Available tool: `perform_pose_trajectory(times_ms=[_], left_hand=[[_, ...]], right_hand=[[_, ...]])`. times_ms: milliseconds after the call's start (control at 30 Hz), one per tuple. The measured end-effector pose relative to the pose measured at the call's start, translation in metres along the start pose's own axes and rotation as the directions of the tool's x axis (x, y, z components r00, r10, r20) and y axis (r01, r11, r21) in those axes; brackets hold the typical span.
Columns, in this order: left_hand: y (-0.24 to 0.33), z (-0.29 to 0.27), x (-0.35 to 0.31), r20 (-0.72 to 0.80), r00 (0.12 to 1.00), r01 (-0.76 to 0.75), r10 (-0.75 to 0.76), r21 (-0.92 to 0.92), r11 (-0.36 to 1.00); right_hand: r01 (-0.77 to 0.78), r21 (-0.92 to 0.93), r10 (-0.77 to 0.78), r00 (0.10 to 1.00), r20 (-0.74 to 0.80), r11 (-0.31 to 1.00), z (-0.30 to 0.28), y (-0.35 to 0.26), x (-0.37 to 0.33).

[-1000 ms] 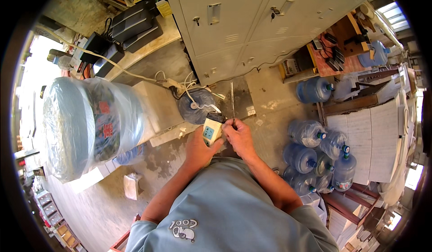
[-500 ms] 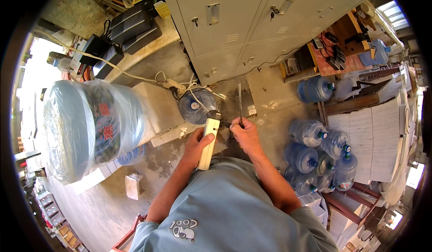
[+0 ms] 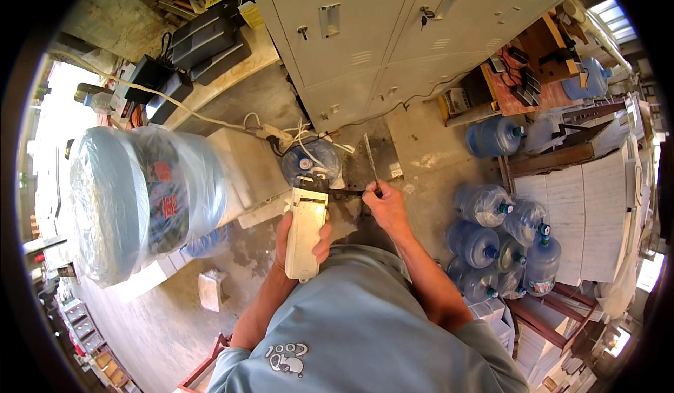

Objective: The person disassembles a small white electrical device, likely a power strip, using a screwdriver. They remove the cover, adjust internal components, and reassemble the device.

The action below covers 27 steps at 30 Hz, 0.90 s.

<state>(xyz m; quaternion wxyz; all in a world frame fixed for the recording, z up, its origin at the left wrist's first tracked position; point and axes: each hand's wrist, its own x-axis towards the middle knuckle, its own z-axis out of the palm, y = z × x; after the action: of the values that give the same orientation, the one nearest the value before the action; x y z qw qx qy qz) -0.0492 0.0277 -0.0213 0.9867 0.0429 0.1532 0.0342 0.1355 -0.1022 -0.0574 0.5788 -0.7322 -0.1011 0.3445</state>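
Note:
My left hand (image 3: pixel 281 247) is wrapped round a long cream plastic casing (image 3: pixel 304 242), thumb on one side and fingertips on the other. The casing's broad face is turned up, and a black part (image 3: pixel 311 182) sits at its far end. To the right, my right hand (image 3: pixel 389 207) is closed on a thin, long metal rod (image 3: pixel 370 156) that points away from me; its kind is hard to make out. A dark thin piece runs from near the casing's black end toward my right hand. Whether it joins either one, I cannot tell.
Grey metal lockers (image 3: pixel 365 42) stand ahead. A plastic-wrapped water bottle (image 3: pixel 147 200) lies at left beside a white box. Another bottle (image 3: pixel 303 160) stands beyond my hands, among white cables and a power strip. Several blue bottles (image 3: pixel 484 245) are stacked at right; a small wrapped block (image 3: pixel 211 290) lies on the floor.
My left hand has turned the casing so its broad face shows, and moved it slightly left. My right hand has shifted a little right and nearer, the rod tilting left.

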Motion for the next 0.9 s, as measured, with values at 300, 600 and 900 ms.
perform_pose_trajectory(times_ms=[300, 600, 900], left_hand=[[-0.005, 0.001, -0.002, 0.188, 0.978, 0.122, -0.093, -0.148, 0.981], [-0.011, 0.006, 0.009, 0.316, 0.915, 0.309, -0.252, -0.145, 0.940], [0.001, 0.025, 0.001, 0.177, 0.941, 0.277, -0.288, 0.082, 0.957]], right_hand=[[-0.095, 0.070, 0.092, 0.995, 0.044, 0.993, 0.011, 0.033, 0.001], [-0.234, 0.333, 0.149, 0.954, 0.261, 0.913, 0.057, 0.083, 0.014], [-0.630, 0.554, 0.289, 0.761, 0.581, 0.544, 0.047, 0.111, 0.027]])
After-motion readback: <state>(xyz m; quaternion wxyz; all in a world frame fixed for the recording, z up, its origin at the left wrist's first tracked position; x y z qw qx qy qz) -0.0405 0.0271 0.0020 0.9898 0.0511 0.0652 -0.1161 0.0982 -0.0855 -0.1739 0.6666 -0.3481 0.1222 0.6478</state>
